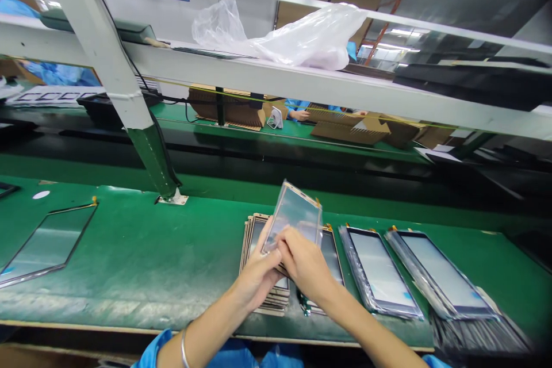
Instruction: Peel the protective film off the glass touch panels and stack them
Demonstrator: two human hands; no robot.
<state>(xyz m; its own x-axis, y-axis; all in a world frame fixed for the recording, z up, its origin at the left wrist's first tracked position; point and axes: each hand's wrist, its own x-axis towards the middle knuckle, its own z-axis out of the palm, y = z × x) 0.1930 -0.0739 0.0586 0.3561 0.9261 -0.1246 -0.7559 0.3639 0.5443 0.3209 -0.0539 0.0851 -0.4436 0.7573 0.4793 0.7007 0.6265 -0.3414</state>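
A glass touch panel (297, 209) with a pale frame is raised and tilted above the bench. My left hand (257, 273) is closed round its lower left edge. My right hand (304, 261) is closed at the panel's lower part, thumb and fingers pinched together near the left thumb; what the pinch itself holds is too small to make out. Beneath my hands stands a stack of gold-framed panels (248, 244). Just right of it lies another stack of panels (331, 256), partly hidden by my right hand.
Further right lie two stacks of dark-framed panels (379, 270) (444, 273) in clear film. One large panel (52, 241) rests at the left on the green bench (172, 253). A slanted post (142, 126) rises behind it. Overhead, a white shelf beam (259, 72) carries plastic bags (302, 37). A co-worker's hand (299, 115) shows beyond.
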